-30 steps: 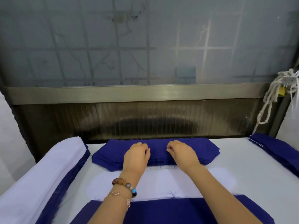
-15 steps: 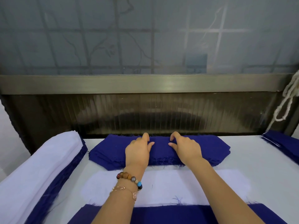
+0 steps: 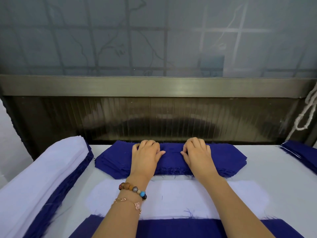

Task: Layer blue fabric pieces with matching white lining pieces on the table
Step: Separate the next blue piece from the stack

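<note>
Clearly soft stuff: the blue stack (image 3: pixel 223 157) lies at the table's (image 3: pixel 283 177) far side, beyond a white lining (image 3: pixel 171 194). Left hand (image 3: pixel 145 156) and right hand (image 3: pixel 197 154) curl their fingers over its far edge. I'd peel only the limp, light top piece there — frayed edges likely snag.
</note>
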`<state>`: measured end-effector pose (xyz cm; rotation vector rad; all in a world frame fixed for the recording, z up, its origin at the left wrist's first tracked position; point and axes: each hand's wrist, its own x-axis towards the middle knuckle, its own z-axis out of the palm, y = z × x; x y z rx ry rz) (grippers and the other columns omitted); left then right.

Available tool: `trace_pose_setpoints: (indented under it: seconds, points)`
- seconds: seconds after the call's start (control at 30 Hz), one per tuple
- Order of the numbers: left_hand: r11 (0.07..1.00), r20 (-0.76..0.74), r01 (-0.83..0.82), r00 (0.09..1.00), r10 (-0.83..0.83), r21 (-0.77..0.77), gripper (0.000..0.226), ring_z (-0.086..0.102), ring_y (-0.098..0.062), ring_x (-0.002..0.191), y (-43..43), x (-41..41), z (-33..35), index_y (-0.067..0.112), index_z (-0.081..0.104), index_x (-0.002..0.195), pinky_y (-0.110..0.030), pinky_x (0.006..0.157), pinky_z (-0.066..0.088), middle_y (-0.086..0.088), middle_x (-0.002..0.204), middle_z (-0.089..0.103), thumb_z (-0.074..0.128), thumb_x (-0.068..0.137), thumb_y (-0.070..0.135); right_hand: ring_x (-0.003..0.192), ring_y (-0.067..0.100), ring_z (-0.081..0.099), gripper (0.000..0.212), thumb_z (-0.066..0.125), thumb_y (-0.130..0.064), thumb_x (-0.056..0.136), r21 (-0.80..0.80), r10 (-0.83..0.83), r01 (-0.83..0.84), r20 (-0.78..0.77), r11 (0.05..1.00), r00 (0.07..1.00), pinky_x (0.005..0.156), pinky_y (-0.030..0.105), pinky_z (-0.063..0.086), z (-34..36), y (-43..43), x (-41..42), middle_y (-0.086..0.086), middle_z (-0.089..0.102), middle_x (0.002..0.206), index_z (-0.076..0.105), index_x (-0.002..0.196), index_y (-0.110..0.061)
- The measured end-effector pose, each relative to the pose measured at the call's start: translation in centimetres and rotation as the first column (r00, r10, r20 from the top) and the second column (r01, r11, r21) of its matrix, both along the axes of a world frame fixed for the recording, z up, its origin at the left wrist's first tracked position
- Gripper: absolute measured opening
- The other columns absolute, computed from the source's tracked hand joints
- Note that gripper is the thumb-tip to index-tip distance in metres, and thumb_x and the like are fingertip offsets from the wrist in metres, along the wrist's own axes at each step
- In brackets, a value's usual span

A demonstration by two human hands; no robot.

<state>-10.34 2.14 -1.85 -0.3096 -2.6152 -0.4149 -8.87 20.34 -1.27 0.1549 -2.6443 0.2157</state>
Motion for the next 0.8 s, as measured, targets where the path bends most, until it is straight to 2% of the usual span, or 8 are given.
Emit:
trace_pose_setpoints:
  seconds: [0.07,0.17,0.2,0.3,0.37,0.57,0.67,0.8]
  points:
    - [0.999,-0.018,0.012,1.000,-0.012,0.036,0.011,0.047,-0.008,0.109,0.0,0.3,0.2,0.033,0.047,0.096,-0.033,0.107,0.028,0.014,0.106,0.052,0.051,0.095,0.043,0.113,0.011,0.039,0.016,0.041,-0.034,0.100,-0.015,0.021,-0.021,0.003,1.000,1.000,0.097,0.025,0.031,0.0,0.0,0.2,-0.008,0.046,0.118,0.048,0.108,-0.023]
    - [1.000,-0.023,0.015,1.000,-0.014,0.026,0.032,0.046,-0.007,0.118,0.2,0.5,0.6,0.034,0.045,0.123,-0.037,0.118,0.018,0.014,0.119,0.053,0.057,0.094,0.037,0.118,0.011,0.039,0.007,0.046,-0.028,0.098,-0.105,0.085,-0.084,-0.001,0.991,0.996,0.101,0.027,0.028,0.0,0.1,0.4,-0.009,0.049,0.121,0.046,0.104,-0.025]
    - [1.000,-0.034,0.018,0.999,-0.018,0.005,0.034,0.046,-0.006,0.119,0.2,0.6,0.8,0.034,0.045,0.126,-0.037,0.119,0.014,0.014,0.119,0.053,0.056,0.094,0.034,0.123,0.011,0.038,0.011,0.050,-0.026,0.097,-0.150,0.109,-0.109,-0.009,0.983,0.994,0.104,0.028,0.025,0.0,0.2,0.5,-0.009,0.049,0.124,0.047,0.108,-0.026]
    - [0.998,-0.086,0.026,0.996,-0.031,-0.050,0.020,0.046,-0.007,0.114,-0.1,0.8,1.2,0.035,0.057,0.115,-0.037,0.119,0.009,0.015,0.111,0.056,0.054,0.096,0.030,0.138,0.008,0.026,0.048,0.058,-0.021,0.094,-0.223,0.168,-0.171,-0.032,0.960,0.985,0.112,0.030,0.017,0.1,0.3,0.6,-0.012,0.043,0.140,0.040,0.136,-0.034]
    - [0.999,-0.135,0.020,0.990,-0.025,-0.040,0.013,0.047,-0.007,0.112,-0.4,1.0,1.3,0.035,0.061,0.107,-0.037,0.117,0.011,0.015,0.106,0.057,0.054,0.096,0.032,0.140,0.008,0.022,0.056,0.058,-0.022,0.094,-0.182,0.158,-0.162,-0.033,0.970,0.987,0.113,0.032,0.014,0.1,0.3,0.6,-0.014,0.041,0.142,0.035,0.142,-0.037]
    - [0.993,-0.074,-0.118,0.990,0.117,0.000,0.019,0.041,-0.011,0.118,-2.0,0.7,0.9,0.034,0.059,0.106,-0.048,0.115,0.012,0.013,0.114,0.052,0.056,0.091,0.046,0.124,0.012,0.033,0.025,0.049,-0.033,0.097,-0.092,-0.021,0.018,-0.035,0.996,0.999,0.109,0.032,0.018,-0.1,1.5,0.2,-0.009,0.048,0.122,0.055,0.121,-0.032]
    - [0.971,-0.037,-0.237,0.970,0.239,0.037,0.024,0.035,-0.015,0.125,-3.0,0.5,0.6,0.030,0.058,0.110,-0.055,0.115,0.011,0.007,0.122,0.045,0.057,0.089,0.041,0.125,0.017,0.035,0.022,0.053,-0.031,0.095,-0.153,-0.187,0.184,-0.006,0.971,0.982,0.109,0.038,0.022,0.1,2.7,0.3,-0.005,0.051,0.122,0.058,0.117,-0.029]
    - [0.898,0.064,-0.427,0.904,0.423,0.103,0.028,0.031,-0.023,0.130,-3.9,0.5,0.5,0.025,0.055,0.116,-0.060,0.113,0.015,-0.001,0.129,0.042,0.055,0.090,0.034,0.127,0.023,0.034,0.020,0.059,-0.031,0.089,-0.298,-0.387,0.386,0.058,0.873,0.920,0.106,0.044,0.024,0.0,4.4,0.4,0.000,0.051,0.122,0.061,0.108,-0.025]
